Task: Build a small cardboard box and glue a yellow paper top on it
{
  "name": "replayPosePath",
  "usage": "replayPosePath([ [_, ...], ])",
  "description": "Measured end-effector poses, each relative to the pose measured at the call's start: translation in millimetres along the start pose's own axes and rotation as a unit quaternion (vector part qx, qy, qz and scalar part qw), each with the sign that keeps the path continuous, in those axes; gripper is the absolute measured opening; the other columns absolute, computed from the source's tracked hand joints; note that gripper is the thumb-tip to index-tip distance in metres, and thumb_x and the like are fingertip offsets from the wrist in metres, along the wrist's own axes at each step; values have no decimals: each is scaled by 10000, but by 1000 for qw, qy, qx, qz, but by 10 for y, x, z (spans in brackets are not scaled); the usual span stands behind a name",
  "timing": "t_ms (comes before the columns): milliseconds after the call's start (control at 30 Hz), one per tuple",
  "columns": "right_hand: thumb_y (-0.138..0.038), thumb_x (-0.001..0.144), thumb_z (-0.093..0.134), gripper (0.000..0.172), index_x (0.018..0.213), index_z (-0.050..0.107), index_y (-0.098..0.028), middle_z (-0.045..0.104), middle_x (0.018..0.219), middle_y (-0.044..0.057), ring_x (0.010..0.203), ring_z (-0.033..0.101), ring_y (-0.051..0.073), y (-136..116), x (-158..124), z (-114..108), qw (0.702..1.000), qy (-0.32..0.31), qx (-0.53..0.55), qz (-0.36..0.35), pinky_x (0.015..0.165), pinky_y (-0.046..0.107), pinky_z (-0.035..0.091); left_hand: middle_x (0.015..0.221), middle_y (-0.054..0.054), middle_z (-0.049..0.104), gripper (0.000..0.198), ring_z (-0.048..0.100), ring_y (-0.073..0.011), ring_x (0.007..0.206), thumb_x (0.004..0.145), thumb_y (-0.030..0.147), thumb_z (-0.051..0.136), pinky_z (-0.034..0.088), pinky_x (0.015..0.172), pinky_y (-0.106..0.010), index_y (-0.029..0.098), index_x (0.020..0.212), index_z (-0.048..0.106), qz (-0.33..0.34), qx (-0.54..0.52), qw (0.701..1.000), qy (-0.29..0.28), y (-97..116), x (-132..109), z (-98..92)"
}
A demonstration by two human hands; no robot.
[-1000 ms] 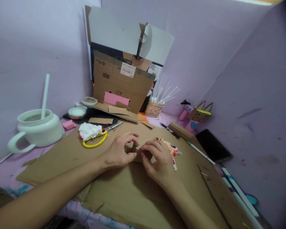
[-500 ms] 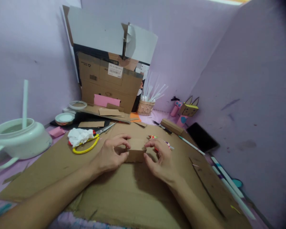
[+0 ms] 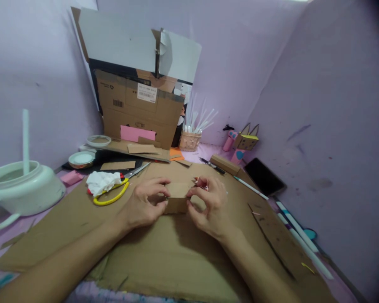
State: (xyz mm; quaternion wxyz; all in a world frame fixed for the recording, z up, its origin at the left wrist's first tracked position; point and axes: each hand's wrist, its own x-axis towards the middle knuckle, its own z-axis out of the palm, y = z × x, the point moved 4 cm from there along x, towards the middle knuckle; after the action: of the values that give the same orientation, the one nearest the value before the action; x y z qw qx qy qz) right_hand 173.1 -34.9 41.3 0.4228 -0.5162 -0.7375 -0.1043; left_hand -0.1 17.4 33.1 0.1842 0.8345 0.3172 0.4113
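Observation:
A small folded cardboard piece (image 3: 178, 205), shaped like a little box, stands on the large cardboard sheet (image 3: 164, 261). My left hand (image 3: 150, 201) pinches its left end between thumb and fingers. At the right end, my right hand (image 3: 210, 204) grips it the same way. Just behind my right hand lies a pencil with a colourful pattern (image 3: 196, 179), mostly hidden by the fingers. Left of my left hand are scissors with yellow handles (image 3: 112, 200), and a crumpled white tissue (image 3: 102, 182) rests on them.
A white pot (image 3: 38, 189) with a stick in it stands at left. At the back are a cardboard box (image 3: 123, 113) and a basket (image 3: 190, 142) of white glue sticks. A pen (image 3: 213, 165), a phone (image 3: 265, 177) and white tubes (image 3: 300, 231) lie at right.
My right hand's fingers have closed in on the right end of the cardboard piece and now cover more of the pencil. The whole view has shifted slightly.

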Motion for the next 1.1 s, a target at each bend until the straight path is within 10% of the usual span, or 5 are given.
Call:
replayPosePath([
  [533,-150,667,578,142,801,575,-197,533,940,73,897,499,247,-43,8,35,999,-50,-1,-7,785,416,386,1091,-97,643,117,578,-231,1038,652,116,544,424,909,-353,195,728,586,53,47,997,-20,68,15,-12],
  [800,-222,642,699,713,1271,364,-190,541,1184,135,1052,542,263,39,-126,295,953,-126,226,158,842,417,462,1138,-100,609,97,539,-234,1095,663,115,493,390,931,-379,203,698,473,-51,-56,997,-33,-56,19,-10],
  [1100,-92,560,588,550,1092,497,-202,567,1048,53,958,556,225,65,-81,233,946,-104,262,158,831,360,458,1215,-118,567,61,466,-298,1171,681,254,520,344,966,-428,195,668,510,-81,-183,978,-57,-97,6,-33],
])
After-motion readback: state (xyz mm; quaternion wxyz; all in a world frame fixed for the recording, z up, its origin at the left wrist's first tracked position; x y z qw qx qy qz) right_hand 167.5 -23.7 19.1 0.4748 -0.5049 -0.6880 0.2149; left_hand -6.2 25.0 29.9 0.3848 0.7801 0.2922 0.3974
